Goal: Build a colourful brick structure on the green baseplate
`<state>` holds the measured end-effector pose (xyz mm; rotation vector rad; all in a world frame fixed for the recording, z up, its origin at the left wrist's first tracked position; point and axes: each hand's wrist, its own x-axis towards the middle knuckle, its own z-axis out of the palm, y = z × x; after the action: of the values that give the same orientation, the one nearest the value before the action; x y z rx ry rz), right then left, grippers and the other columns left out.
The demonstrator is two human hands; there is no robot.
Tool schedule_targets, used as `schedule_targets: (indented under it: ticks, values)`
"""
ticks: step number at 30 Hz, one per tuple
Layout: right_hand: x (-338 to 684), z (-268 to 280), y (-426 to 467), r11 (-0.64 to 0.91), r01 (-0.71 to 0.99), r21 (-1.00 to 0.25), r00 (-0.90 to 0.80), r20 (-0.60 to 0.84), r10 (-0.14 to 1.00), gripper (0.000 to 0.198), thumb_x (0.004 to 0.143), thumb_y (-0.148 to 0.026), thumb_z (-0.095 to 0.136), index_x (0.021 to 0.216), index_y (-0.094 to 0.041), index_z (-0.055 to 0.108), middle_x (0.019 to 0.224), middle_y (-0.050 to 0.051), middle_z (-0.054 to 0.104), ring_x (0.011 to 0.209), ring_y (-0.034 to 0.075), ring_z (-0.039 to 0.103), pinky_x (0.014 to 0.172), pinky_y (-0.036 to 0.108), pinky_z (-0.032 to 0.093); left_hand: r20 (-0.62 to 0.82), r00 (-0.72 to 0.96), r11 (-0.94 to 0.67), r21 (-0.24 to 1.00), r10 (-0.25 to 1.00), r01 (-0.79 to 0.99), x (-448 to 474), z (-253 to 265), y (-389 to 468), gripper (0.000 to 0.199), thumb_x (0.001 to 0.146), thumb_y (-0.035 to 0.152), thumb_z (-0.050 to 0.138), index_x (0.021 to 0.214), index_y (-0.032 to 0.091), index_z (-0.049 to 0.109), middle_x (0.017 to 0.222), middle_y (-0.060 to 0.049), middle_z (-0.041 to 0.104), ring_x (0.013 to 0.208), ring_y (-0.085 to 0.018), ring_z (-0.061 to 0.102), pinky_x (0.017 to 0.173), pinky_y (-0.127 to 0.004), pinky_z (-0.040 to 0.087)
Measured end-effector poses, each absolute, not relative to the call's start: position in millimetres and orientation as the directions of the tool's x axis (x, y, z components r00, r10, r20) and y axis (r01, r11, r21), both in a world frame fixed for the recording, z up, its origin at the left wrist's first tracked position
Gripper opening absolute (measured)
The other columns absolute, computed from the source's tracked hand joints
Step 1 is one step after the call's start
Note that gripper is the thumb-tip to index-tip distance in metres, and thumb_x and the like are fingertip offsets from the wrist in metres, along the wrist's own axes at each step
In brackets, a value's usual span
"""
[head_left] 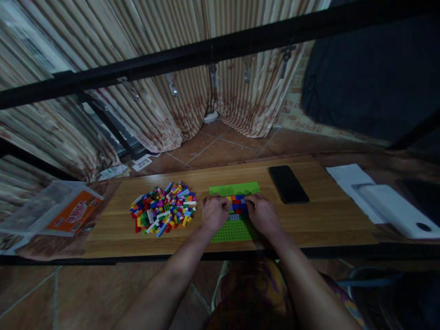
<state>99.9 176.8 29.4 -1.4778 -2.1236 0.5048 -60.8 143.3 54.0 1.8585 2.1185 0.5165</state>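
Both hands, left hand (215,211) and right hand (261,211), press closed fingers on a small brick block (238,204) mid-baseplate (231,232); left of the baseplate, the big pile (163,208) remains unused, so work seems early.

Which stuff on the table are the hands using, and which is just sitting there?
In use: green baseplate, stacked bricks between the left hand and right hand, loose brick pile.

Lying about: black phone, white paper, plastic box.

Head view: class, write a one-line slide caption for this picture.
Both hands, left hand and right hand, press on coloured bricks on a green baseplate, beside a loose brick pile.
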Motion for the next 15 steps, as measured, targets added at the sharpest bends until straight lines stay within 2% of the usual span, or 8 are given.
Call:
schedule_targets:
  ticks: [3, 8, 12, 15]
  values:
    - [100.6, 29.7, 175.7, 0.351, 0.750, -0.560, -0.298, 0.188, 0.936, 0.026, 0.087, -0.013, 0.047, 0.098, -0.016, 0.070, 0.099, 0.010, 0.069, 0.088, 0.021, 0.064, 0.084, 0.032, 0.047, 0.097, -0.129, 0.068, 0.478, 0.987, 0.876, -60.9, 45.5, 138.5, 0.014, 0.084, 0.021, 0.060, 0.076, 0.024, 0.071, 0.083, 0.000, 0.069, 0.090, -0.018, 0.060, 0.089, -0.034, 0.039]
    - [100.7, 28.0, 176.2, 0.343, 0.752, -0.563, -0.288, 0.189, 0.939, 0.026, 0.087, -0.013, 0.047, 0.098, -0.016, 0.071, 0.099, 0.010, 0.070, 0.088, 0.020, 0.064, 0.084, 0.032, 0.048, 0.300, -0.153, -0.039, 0.547, 0.942, 0.836, -59.2, 29.4, 127.0, 0.013, 0.089, 0.022, 0.058, 0.086, 0.024, 0.071, 0.088, 0.000, 0.068, 0.092, -0.018, 0.059, 0.096, -0.039, 0.037]
    - [100.9, 26.7, 178.0, 0.336, 0.750, -0.570, -0.282, 0.184, 0.942, 0.026, 0.087, -0.014, 0.047, 0.098, -0.016, 0.071, 0.099, 0.009, 0.070, 0.089, 0.019, 0.064, 0.085, 0.031, 0.048, 0.354, -0.112, -0.119, 0.569, 0.928, 0.814, -60.6, 24.4, 120.3, 0.015, 0.090, 0.023, 0.055, 0.094, 0.023, 0.070, 0.095, -0.003, 0.067, 0.097, -0.018, 0.059, 0.097, -0.039, 0.040]
    - [101.4, 25.7, 179.0, 0.332, 0.744, -0.580, -0.273, 0.189, 0.943, 0.027, 0.088, -0.014, 0.046, 0.097, -0.016, 0.071, 0.098, 0.009, 0.070, 0.088, 0.019, 0.064, 0.086, 0.031, 0.048, 0.363, -0.050, -0.160, 0.526, 0.930, 0.835, -61.5, 20.3, 113.2, 0.019, 0.091, 0.025, 0.054, 0.104, 0.023, 0.067, 0.108, -0.005, 0.064, 0.106, -0.020, 0.056, 0.098, -0.040, 0.042]
